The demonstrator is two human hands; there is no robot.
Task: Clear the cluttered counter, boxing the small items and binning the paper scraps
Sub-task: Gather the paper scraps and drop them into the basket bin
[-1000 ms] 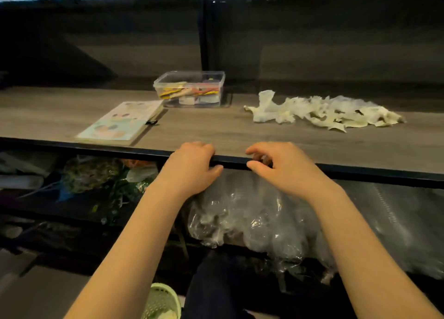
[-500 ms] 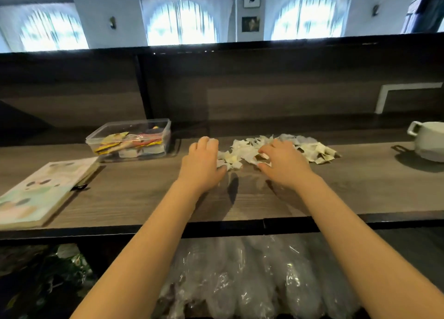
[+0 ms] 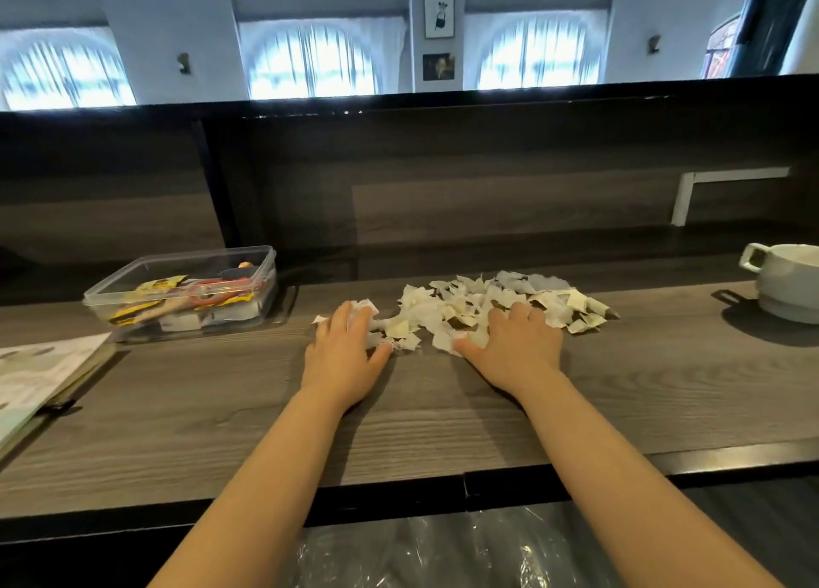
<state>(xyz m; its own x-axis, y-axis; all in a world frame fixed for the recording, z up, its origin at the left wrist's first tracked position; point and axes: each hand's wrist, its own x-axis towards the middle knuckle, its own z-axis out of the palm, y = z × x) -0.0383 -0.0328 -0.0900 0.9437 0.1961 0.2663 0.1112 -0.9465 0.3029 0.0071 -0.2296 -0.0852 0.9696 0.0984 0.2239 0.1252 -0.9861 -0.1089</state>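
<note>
A heap of torn white and cream paper scraps lies on the wooden counter in the middle. My left hand lies flat on the heap's left end, fingers straight over a few scraps. My right hand lies flat on the near middle of the heap, fingers spread on the paper. A clear plastic box holding several small items, among them yellow packets and a red object, stands at the back left, apart from both hands.
A picture book lies at the counter's left edge. A pale mug stands at the far right. A dark back panel rises behind the counter. Clear plastic sheeting shows below the counter's black front edge.
Both hands have moved from the counter's front edge forward onto the paper scraps. The view has lifted, and the heap now lies under my fingers.
</note>
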